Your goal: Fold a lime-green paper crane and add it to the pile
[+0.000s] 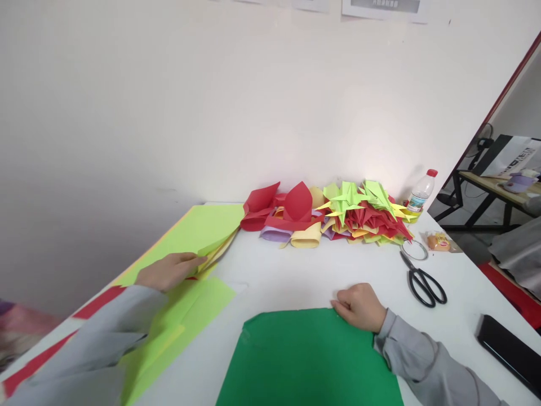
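My left hand (172,269) is closed on the lifted edge of several sheets of coloured paper (217,248), light green on top with yellow below. More light green sheets (186,321) lie flat under that wrist, and a large light green sheet (177,234) spreads behind it. My right hand (359,307) rests curled at the far right corner of a green board (310,361) on the white table. Whether its fingers hold anything is hidden.
Folded red, purple and yellow paper shapes (298,206) and a pile of pointed paper pieces (363,211) stand against the wall. Scissors (420,279), a clear bottle (420,192), a wrapped snack (438,242) and a black phone-like object (511,349) lie rightward. Red strips (99,301) are at left.
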The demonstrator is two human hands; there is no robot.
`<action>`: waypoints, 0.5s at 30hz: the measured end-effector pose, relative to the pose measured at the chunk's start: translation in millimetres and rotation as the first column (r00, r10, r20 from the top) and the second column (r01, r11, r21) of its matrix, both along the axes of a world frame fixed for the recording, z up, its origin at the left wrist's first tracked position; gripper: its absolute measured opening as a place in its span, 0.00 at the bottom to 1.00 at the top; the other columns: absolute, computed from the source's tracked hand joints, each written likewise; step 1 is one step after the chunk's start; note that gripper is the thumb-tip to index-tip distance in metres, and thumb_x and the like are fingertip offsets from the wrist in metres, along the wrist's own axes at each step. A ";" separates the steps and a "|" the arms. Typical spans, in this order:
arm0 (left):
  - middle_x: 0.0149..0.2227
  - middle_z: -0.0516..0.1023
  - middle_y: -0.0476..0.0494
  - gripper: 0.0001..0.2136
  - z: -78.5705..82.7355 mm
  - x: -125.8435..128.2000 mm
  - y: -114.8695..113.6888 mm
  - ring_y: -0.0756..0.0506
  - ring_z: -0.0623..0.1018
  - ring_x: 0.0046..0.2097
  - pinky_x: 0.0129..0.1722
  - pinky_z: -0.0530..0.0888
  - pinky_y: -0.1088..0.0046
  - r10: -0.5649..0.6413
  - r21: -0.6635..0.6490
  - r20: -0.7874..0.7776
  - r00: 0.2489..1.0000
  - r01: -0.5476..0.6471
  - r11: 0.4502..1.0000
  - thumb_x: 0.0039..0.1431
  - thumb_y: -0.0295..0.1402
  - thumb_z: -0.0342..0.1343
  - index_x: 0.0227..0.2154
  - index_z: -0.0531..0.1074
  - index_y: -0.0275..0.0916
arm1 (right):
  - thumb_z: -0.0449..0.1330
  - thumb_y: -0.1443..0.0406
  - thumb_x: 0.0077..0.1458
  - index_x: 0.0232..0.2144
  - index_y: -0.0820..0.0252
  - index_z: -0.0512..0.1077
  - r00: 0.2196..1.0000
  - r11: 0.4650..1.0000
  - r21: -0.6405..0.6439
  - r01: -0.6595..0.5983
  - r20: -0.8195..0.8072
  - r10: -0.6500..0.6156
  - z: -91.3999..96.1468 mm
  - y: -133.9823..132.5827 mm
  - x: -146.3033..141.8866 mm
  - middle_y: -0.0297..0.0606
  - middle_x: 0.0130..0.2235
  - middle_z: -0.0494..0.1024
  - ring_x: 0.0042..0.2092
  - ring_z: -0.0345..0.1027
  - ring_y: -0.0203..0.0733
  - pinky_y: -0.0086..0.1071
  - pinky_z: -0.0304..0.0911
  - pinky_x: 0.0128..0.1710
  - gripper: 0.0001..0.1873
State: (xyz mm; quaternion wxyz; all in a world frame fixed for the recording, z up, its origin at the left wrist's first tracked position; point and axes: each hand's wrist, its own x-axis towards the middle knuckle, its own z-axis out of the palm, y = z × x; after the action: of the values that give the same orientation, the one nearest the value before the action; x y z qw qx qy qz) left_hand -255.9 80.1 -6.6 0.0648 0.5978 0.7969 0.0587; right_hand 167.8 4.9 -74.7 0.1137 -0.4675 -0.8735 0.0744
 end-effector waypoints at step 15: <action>0.44 0.80 0.43 0.29 0.5 9.3 -4.1 0.36 0.76 0.46 0.39 0.68 0.68 -0.003 -0.193 0.012 1.000 0.005 0.981 0.45 0.60 0.45 0.38 0.76 0.43 | 0.51 0.60 0.60 0.19 0.59 0.66 1.000 1.000 0.002 -0.010 -0.004 0.010 -2.7 0.8 1.4 0.31 0.19 0.70 0.22 0.59 0.31 0.30 0.42 0.27 0.19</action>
State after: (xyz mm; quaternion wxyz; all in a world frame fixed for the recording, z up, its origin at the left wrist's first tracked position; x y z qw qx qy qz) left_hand -246.6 76.0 -6.1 0.1272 0.5898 0.7973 -0.0155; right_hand 169.2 5.7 -77.5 0.1154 -0.4627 -0.8757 0.0752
